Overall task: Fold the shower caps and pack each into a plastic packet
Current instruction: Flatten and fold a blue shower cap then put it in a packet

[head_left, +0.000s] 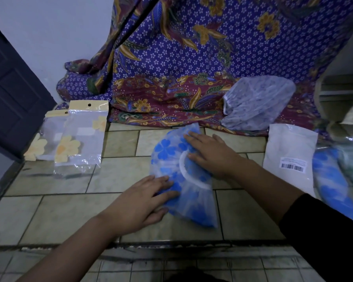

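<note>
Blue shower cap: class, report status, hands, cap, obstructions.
Left hand, right hand flat on blue shower cap. Cap flattened on tiles, unpacked. Nothing blocking.

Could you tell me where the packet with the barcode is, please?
In the head view, the packet lies on the tiles at right, just in front of the pale shower cap.

The left hand lay palm down, fingers straight and close together, pointing to the right. The right hand lay flat farther out, fingers slightly spread and pointing left. The left forearm was bare; a black sleeve covered the right arm above the wrist.
</note>
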